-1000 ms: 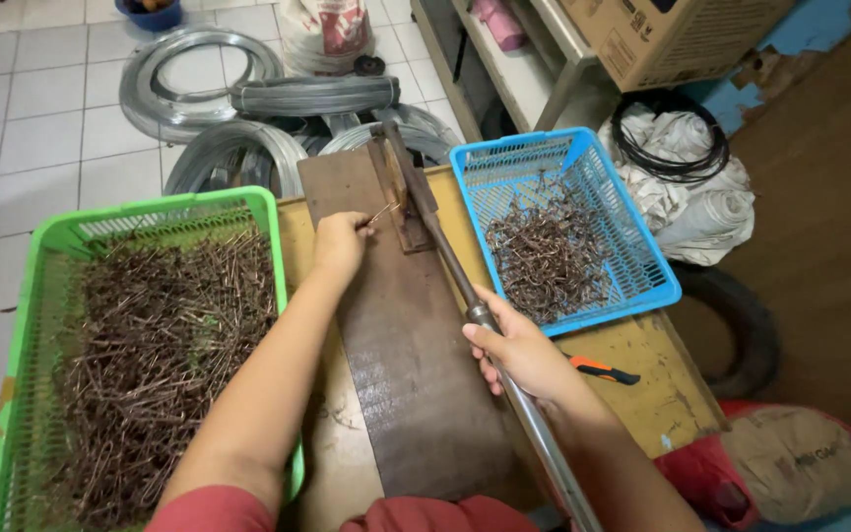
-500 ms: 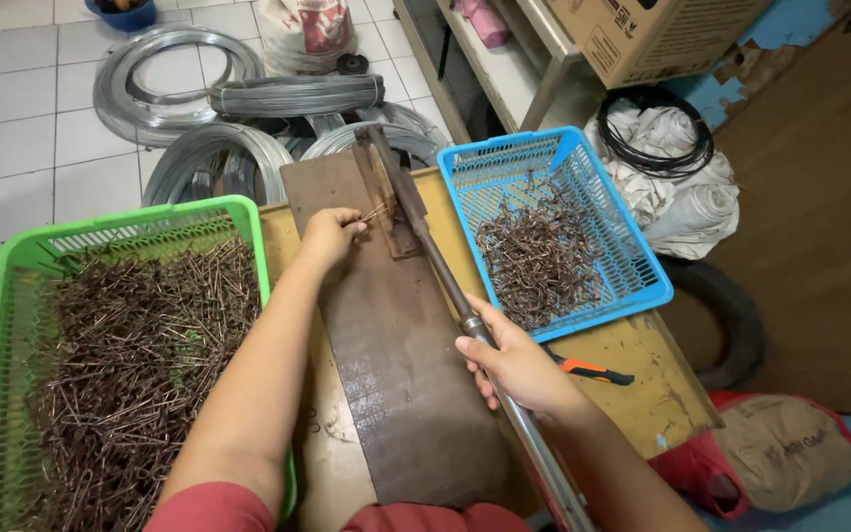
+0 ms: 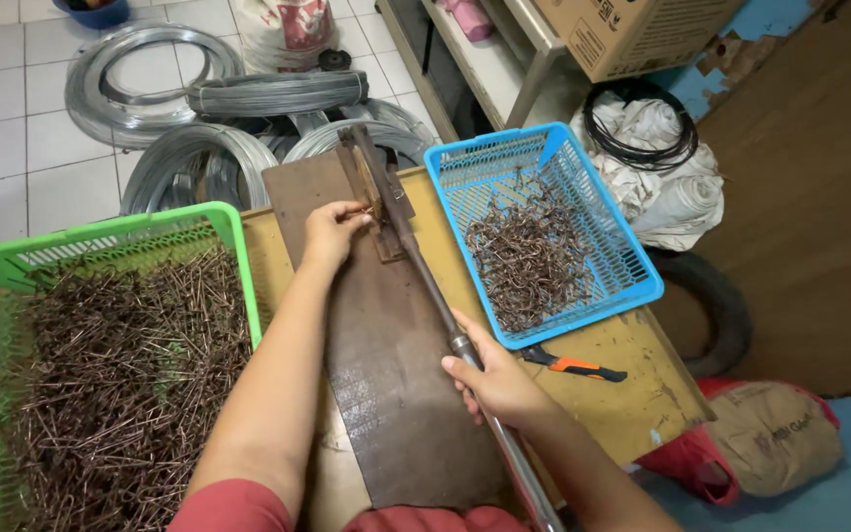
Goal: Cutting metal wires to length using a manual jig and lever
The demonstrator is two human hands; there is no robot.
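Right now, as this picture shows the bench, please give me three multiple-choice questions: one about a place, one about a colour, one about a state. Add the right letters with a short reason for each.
1. Where does the cutter with the orange handle lie?
A. inside the green basket
B. on the bench, beside the near edge of the blue basket
C. on the tiled floor

2. What colour is the basket that holds the straight wire pieces?
A. green
B. blue
C. red

3. What does the right hand do?
A. it hangs free above the bench
B. it rests inside the blue basket
C. it grips the long metal lever

Answers:
1 B: the cutter lies on the yellow bench just below the blue basket.
2 A: the straight pieces fill the green basket; the blue one holds bent pieces.
3 C: the fingers close around the lever, while the left hand holds a wire piece at the bending jig.
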